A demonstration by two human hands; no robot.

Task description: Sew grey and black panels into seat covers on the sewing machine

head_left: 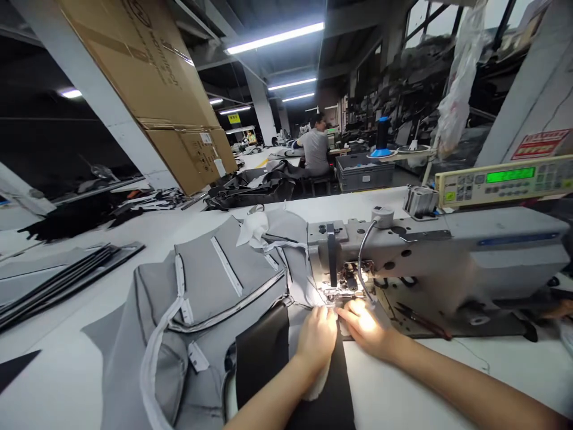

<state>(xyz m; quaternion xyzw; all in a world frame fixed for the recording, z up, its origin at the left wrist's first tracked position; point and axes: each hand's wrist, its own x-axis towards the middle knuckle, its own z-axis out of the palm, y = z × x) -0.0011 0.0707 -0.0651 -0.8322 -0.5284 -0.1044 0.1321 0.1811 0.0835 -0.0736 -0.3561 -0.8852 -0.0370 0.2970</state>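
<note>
I see long white ceiling fluorescent tubes (275, 37) lighting the room, a metal gooseneck lamp (360, 269) glaring on the right hand (363, 327), and warped frame edges.

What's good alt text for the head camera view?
Two bare hands, the left hand and right hand, press fabric at the lit needle area of a grey industrial sewing machine. A grey fabric piece with white binding and a black panel lie on the white table. Beyond, a seated co-worker works at another table.
</note>
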